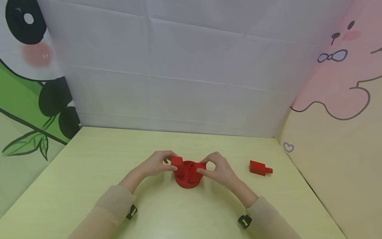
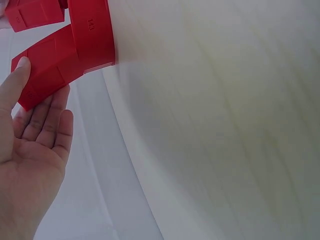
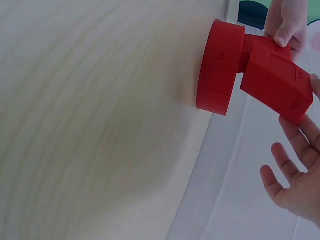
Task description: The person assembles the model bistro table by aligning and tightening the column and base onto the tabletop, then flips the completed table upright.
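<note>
A round red base (image 1: 188, 183) sits on the table between both hands, a short round tube standing up near its middle. My left hand (image 1: 156, 163) pinches a red block (image 2: 50, 65) between thumb and fingers; the block leans outward from the base's left side, its lower end right at the base. On the other side my right hand (image 1: 219, 170) pinches a second red block (image 3: 277, 80) by its upper end. That block tilts outward too, and a narrower neck (image 3: 244, 55) shows between it and the base.
A third red block with a stepped round neck (image 1: 257, 168) lies on its side on the pale table (image 1: 89, 186), right of the right hand. A white cloth wall (image 1: 194, 99) rises behind the table, with painted panels at left and right.
</note>
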A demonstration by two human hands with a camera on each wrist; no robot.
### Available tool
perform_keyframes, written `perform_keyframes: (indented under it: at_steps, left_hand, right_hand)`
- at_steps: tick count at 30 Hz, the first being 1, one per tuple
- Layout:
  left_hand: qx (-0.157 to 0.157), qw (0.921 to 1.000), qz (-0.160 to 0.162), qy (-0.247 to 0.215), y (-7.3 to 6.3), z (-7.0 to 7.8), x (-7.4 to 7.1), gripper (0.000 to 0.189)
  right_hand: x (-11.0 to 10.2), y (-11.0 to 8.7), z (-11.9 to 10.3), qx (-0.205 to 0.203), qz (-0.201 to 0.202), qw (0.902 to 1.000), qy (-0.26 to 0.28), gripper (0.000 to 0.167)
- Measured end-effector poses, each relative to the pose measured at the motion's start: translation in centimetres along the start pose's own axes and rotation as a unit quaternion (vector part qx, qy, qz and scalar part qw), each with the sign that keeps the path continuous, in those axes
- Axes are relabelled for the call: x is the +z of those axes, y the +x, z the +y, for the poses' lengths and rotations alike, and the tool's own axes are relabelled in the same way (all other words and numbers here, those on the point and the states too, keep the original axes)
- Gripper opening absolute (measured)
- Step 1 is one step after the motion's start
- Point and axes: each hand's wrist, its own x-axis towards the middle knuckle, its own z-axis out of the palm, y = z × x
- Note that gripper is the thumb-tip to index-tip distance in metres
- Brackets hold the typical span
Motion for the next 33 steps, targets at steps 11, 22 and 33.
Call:
perform_keyframes:
  at_steps: [11,22,33]
  left_hand:
    - [-0.005,1.0,-0.004,-0.001,0.2,0.0,-0.1,0.033]
    - [-0.013,0.9999,-0.003,-0.003,0.2,0.2,0.0,0.032]
    - [-0.007,0.9999,-0.005,-0.008,0.1,0.1,0.1,0.032]
  right_hand:
    - [1.0,-0.4,-1.9,0.089,-0.003,0.9956,-0.03,0.03]
    - [-0.6,-0.7,-0.6,-0.058,-0.033,0.9975,0.024,0.038]
    - [-1.6,-0.2,1.2,-0.168,-0.123,0.9769,0.047,0.04]
